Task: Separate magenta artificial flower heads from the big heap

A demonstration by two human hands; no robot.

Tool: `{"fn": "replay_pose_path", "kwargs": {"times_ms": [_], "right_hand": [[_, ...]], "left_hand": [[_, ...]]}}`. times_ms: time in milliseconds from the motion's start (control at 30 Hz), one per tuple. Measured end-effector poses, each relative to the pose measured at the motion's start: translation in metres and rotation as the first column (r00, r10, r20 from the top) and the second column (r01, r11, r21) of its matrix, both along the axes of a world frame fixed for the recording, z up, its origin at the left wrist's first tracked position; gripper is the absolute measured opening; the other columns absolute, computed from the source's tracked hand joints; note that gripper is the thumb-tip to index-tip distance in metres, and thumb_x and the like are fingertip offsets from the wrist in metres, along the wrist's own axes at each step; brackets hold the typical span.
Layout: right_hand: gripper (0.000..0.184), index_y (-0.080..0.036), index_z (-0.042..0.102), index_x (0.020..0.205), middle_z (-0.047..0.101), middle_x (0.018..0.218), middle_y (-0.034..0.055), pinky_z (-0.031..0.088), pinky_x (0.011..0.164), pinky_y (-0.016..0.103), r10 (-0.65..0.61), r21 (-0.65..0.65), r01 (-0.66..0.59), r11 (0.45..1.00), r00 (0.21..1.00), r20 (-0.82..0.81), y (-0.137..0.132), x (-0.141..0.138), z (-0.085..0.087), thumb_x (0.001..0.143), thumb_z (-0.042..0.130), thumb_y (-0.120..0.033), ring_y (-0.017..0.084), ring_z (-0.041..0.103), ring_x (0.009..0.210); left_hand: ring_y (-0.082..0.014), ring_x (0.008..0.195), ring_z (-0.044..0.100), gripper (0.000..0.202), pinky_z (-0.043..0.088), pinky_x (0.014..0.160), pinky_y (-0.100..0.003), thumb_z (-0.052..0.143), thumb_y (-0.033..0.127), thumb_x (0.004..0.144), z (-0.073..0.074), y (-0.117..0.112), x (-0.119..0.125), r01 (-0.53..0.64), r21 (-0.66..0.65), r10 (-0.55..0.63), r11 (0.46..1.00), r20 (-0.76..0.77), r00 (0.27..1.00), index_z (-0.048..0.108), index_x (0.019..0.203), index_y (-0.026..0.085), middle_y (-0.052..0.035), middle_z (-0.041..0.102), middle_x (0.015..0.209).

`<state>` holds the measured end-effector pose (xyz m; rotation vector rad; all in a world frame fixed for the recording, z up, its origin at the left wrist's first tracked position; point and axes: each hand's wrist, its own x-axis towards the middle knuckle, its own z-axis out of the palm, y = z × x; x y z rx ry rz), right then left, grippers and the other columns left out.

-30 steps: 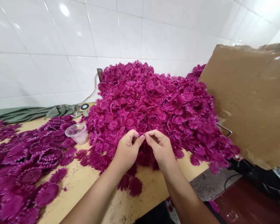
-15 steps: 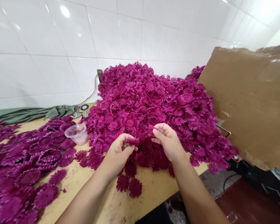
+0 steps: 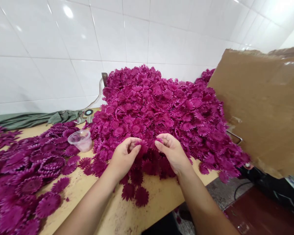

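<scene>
A large heap of magenta artificial flower heads (image 3: pixel 147 101) rises in front of me, and both hands are at its near edge. My left hand (image 3: pixel 124 155) pinches a magenta flower piece (image 3: pixel 141 147) between thumb and fingers. Just across from it, my right hand (image 3: pixel 171 150) has its thumb and fingers closed on another magenta petal piece (image 3: pixel 159 140), mostly hidden by the fingers. A small gap separates the two hands. Below them, a few flat flower pieces (image 3: pixel 142 196) lie on the table.
Flatter magenta flower pieces (image 3: pixel 14 189) spread over the left of the yellowish table (image 3: pixel 127 217). A clear plastic cup (image 3: pixel 80 140) stands between them and the heap. Green cloth (image 3: pixel 39 120) lies along the tiled wall. A brown cardboard sheet (image 3: pixel 262 111) leans at the right.
My right hand has come down and left, closer to my left hand. My left hand has shifted slightly left, and the flower piece in it now faces more toward me.
</scene>
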<state>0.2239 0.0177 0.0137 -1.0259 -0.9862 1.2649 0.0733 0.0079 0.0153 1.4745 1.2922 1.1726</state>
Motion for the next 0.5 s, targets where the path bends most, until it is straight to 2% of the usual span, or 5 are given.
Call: {"fn": "replay_pose_path", "kwargs": {"times_ms": [100,233,267,400,500], "right_hand": [[0.030,-0.017,0.051,0.070,0.040,0.043,-0.0124,0.025,0.046,0.020,-0.008,0.027,0.007,1.000,0.999,0.040,0.001,-0.001,-0.001,0.051,0.071,-0.030,0.004,0.032,0.043],[0.032,-0.018,0.050,0.071,0.035,0.042,-0.0133,0.021,0.044,0.020,0.012,0.069,-0.016,0.997,0.999,0.051,0.001,-0.002,-0.002,0.053,0.071,-0.035,0.004,0.027,0.041],[0.033,-0.017,0.050,0.072,0.035,0.042,-0.0132,0.021,0.044,0.020,0.023,0.077,-0.027,0.997,0.999,0.048,0.001,-0.003,-0.001,0.053,0.071,-0.035,0.004,0.028,0.041],[0.040,-0.017,0.051,0.074,0.036,0.041,-0.0132,0.023,0.044,0.019,0.055,0.056,-0.057,0.997,0.998,0.021,0.000,-0.006,0.001,0.050,0.074,-0.040,0.003,0.028,0.041],[0.043,-0.018,0.052,0.073,0.042,0.043,-0.0113,0.027,0.043,0.018,0.058,0.020,-0.058,0.998,0.998,-0.002,-0.002,-0.010,0.001,0.047,0.075,-0.045,0.004,0.031,0.041]], "left_hand": [[-0.0130,0.061,0.053,0.018,0.045,0.063,-0.028,0.052,0.030,0.071,-0.001,0.002,-0.003,0.033,0.032,-0.028,0.999,-0.122,0.992,0.059,0.080,0.016,0.0005,0.057,0.066],[-0.0204,0.094,0.054,0.026,0.041,0.088,-0.037,0.056,0.026,0.068,0.002,0.002,-0.001,-0.081,0.339,0.176,0.937,-0.260,0.949,0.062,0.092,0.018,-0.0068,0.059,0.093],[-0.0207,0.097,0.053,0.027,0.040,0.090,-0.037,0.056,0.025,0.069,0.003,0.001,0.001,-0.064,0.375,0.175,0.925,-0.269,0.947,0.062,0.094,0.018,-0.0075,0.059,0.097],[-0.0160,0.077,0.058,0.015,0.045,0.075,-0.029,0.052,0.024,0.075,0.008,-0.004,0.015,0.135,0.259,-0.068,0.956,-0.253,0.965,0.064,0.080,0.018,-0.0031,0.063,0.079],[-0.0133,0.063,0.055,0.009,0.043,0.063,-0.025,0.054,0.021,0.073,0.009,-0.004,0.022,0.101,0.184,-0.065,0.978,-0.192,0.979,0.060,0.066,0.018,0.0011,0.061,0.064]]}}
